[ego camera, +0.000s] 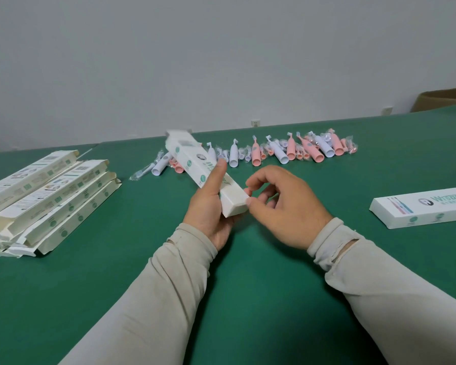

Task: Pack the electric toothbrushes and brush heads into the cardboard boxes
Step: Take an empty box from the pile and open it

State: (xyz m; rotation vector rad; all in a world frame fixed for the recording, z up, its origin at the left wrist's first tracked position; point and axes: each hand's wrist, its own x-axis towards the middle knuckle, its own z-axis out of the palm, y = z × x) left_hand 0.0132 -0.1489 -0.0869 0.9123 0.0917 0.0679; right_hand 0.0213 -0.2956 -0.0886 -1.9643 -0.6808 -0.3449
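Left hand [208, 206] clasped carton [208, 172] near its closed end; right hand [279, 204] pinched that end's corner. Far flap at 11 o'clock stood open. Toothbrushes [274, 151] lay at 12 on worktop [248, 259]. Risk: a loosened end flap could let contents slide out.

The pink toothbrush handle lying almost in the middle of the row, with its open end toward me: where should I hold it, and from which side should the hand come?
Probably grip the pink toothbrush handle across its thick lower body, coming from above with thumb and fingers on its two long sides. It lies flat on the table, tapering toward the far brush tip, so the wide near part gives the firmest hold. Small wrapped pieces lie close on both sides.
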